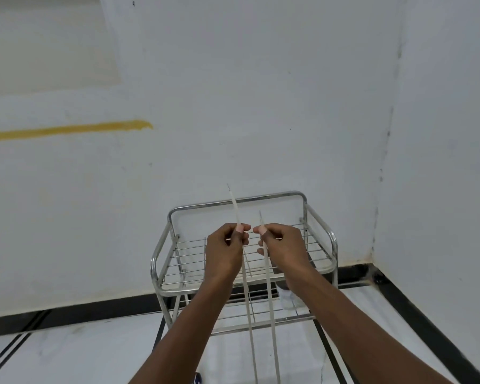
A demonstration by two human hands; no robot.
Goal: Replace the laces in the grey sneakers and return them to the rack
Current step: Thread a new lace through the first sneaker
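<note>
Both grips are closed in pinches, the left hand [224,250] and right hand [284,249] each holding one lace end [234,206] upright above the rack [161,261], evening lengths, I judge; next comes threading, though no sneaker shows.

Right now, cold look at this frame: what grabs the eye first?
Two bare hands raised mid-frame: the left hand and the right hand each pinch one end of a pale, flat shoelace, tips pointing up, strands hanging down out of view. Behind them stands a shiny steel wire rack against the white wall. A yellow paint streak crosses that wall on the left.
</note>
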